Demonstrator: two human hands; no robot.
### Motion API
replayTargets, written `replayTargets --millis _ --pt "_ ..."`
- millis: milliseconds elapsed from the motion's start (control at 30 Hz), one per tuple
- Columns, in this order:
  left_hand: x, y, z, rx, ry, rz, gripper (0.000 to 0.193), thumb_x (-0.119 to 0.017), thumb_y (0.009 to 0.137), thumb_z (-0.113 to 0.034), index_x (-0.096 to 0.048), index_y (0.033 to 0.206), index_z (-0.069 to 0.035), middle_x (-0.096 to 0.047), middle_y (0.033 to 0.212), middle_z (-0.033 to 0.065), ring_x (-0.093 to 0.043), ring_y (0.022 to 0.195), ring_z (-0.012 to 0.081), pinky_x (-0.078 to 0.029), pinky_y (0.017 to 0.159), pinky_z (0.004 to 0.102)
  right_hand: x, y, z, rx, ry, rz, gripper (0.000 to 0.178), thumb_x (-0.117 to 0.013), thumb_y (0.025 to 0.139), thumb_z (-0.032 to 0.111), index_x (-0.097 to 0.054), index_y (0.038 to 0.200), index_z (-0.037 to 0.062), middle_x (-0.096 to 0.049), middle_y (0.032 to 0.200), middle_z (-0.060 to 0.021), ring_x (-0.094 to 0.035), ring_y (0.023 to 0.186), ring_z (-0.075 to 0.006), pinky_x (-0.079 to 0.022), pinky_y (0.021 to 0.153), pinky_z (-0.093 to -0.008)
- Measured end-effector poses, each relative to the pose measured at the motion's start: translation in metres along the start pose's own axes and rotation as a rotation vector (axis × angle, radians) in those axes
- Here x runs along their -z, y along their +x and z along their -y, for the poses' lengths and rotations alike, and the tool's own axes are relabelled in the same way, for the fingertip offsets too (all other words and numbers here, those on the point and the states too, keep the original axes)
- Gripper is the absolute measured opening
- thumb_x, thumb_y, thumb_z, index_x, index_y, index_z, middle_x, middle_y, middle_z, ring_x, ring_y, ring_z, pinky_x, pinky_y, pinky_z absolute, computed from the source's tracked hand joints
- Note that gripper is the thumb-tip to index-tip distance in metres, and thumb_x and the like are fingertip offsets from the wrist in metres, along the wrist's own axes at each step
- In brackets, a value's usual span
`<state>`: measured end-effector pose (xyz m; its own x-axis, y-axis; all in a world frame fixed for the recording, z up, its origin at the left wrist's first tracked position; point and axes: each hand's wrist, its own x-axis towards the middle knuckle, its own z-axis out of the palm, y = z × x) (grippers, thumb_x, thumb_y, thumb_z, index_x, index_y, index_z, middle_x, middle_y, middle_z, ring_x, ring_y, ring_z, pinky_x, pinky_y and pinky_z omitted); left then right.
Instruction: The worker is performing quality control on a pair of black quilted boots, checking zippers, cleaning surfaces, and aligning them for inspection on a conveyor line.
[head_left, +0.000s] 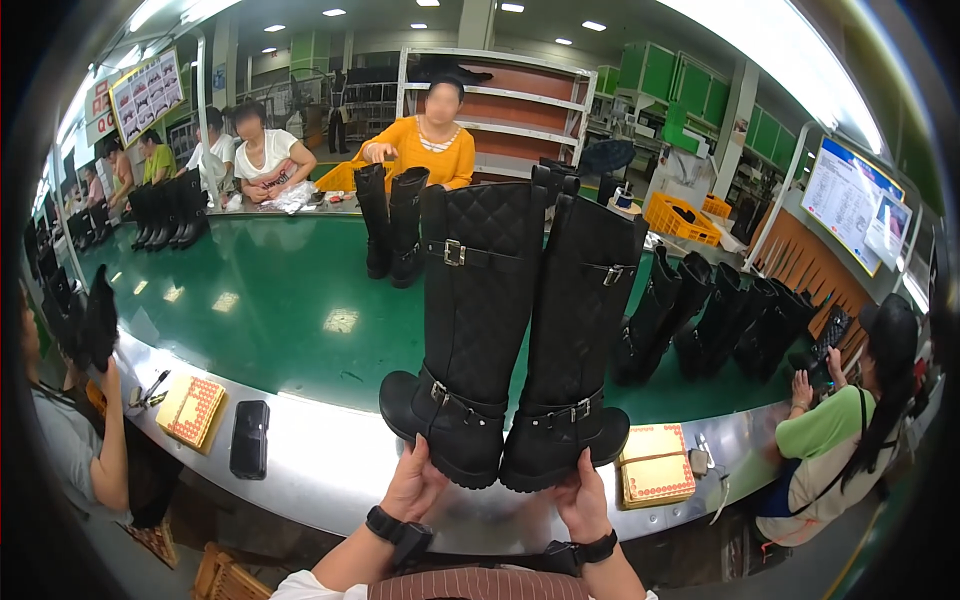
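Above the near metal edge of the green bench, the person holds up a pair of tall black quilted boots, upright and side by side. Left hand is closed in a grip under the heel of the left boot; right hand is closed under the sole of the right boot. Below them on the rim lie a black phone and two patterned notebooks.

The head camera looks forward and down from just before the green desk, close above its near steel edge.
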<state>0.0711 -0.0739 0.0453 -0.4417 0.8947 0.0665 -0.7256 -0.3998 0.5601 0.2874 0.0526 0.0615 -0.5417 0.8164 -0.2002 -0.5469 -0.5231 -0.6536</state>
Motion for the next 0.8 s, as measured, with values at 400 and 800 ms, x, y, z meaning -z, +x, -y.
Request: replayTargets --millis 400,800 --pt "0.005 -0.001 -0.002 0.108 -0.122 0.0 0.065 -0.057 0.097 -0.038 -0.025 0.151 -0.019 -0.038 0.152 0.0063 -0.04 0.138 0.0265 -0.03 0.115 0.05 -0.001 -0.004 -0.002 0.027 -0.035 0.054 0.046 -0.055 0.099 0.039 -0.049 0.133 0.0075 -0.06 0.127 -0.0075 -0.059 0.114 -0.0237 -0.047 0.096 -0.0417" --pt "0.014 -0.01 0.009 0.349 -0.164 -0.008 0.072 -0.052 0.094 -0.052 -0.031 0.149 -0.011 -0.043 0.149 0.0109 -0.042 0.137 0.0281 -0.032 0.114 0.05 -0.002 -0.004 -0.001 -0.216 -0.07 0.159 0.056 -0.044 0.101 0.048 -0.044 0.14 0.0084 -0.056 0.138 -0.0097 -0.056 0.124 -0.0271 -0.045 0.103 -0.0444"
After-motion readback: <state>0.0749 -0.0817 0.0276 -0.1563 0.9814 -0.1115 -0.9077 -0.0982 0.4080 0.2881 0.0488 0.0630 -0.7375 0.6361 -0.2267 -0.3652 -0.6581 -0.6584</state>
